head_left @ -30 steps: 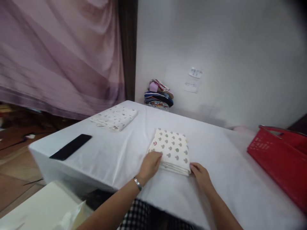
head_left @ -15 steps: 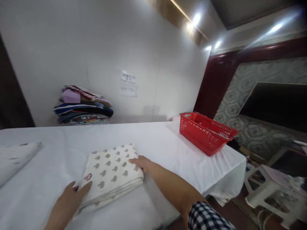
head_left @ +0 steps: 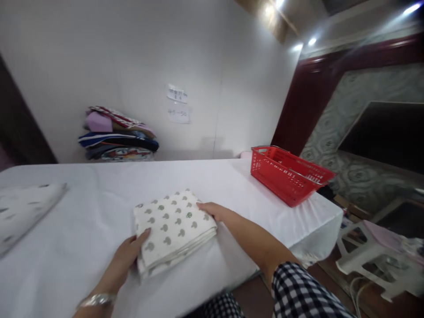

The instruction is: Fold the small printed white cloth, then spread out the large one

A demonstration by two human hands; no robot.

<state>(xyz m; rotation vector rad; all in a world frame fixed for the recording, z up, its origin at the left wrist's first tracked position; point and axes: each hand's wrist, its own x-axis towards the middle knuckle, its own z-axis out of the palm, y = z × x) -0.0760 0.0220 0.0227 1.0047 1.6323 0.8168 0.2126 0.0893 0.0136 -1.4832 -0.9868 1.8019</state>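
Observation:
A folded white cloth with small green prints (head_left: 174, 225) lies on the table's white cover (head_left: 212, 181). My left hand (head_left: 127, 256) grips its near left corner, thumb on top of the fabric. My right hand (head_left: 213, 211) rests on the cloth's right edge with the fingers laid flat on it. Both hands touch the same cloth.
A second folded printed cloth (head_left: 23, 210) lies at the table's left. A red plastic basket (head_left: 288, 174) stands at the right end. A pile of colourful folded fabrics (head_left: 117, 134) sits against the back wall. A white plastic stool (head_left: 374, 256) stands on the floor at right.
The view has swung right, away from the curtain and the phone. My hands stay on the folded cloth, which has turned slightly; my left thumb is now on its corner.

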